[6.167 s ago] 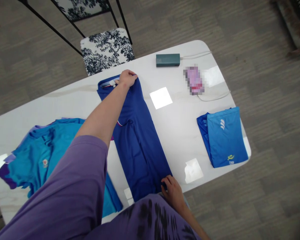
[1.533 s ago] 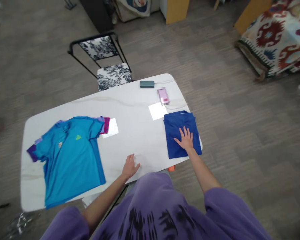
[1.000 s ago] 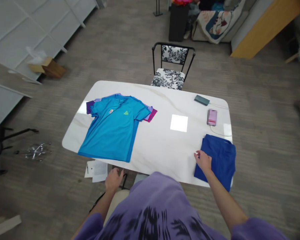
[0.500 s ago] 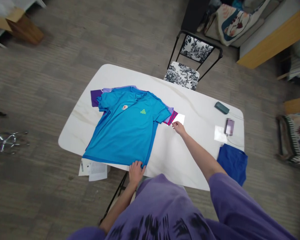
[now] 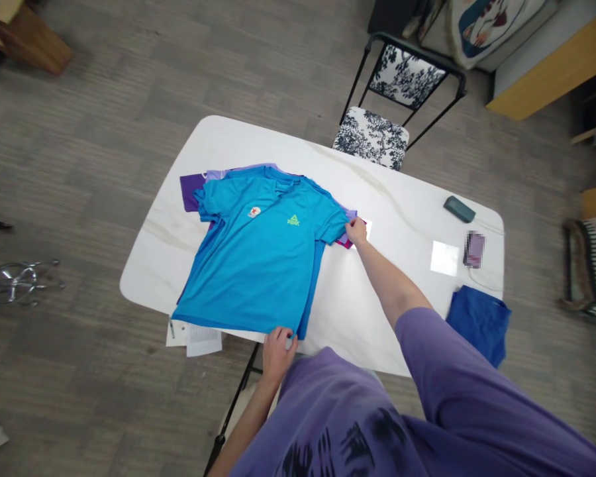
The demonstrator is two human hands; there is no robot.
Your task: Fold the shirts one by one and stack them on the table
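The right hand [image 5: 356,230] is clamped on one sleeve of the turquoise T-shirt [image 5: 258,258], thumb and fingers together, while the left hand [image 5: 279,352] pinches the hem corner on that same side. Collar toward the tabletop's [image 5: 377,318] far edge and hem along its near edge, the shirt lies spread on the left half, its long axis running across the tabletop and leaning slightly right. The right arm reaches out nearly straight; the left is bent close to the body, wrist at the near edge. Other shirts lie beneath (a dark purple sleeve [image 5: 191,193] peeks out toward the left edge). A strip of white surface borders that edge, and a wider stretch runs from the held sleeve to the folded blue garment [image 5: 479,323] covering the near right corner. A dark green power bank [image 5: 459,209] sits by the far right corner.
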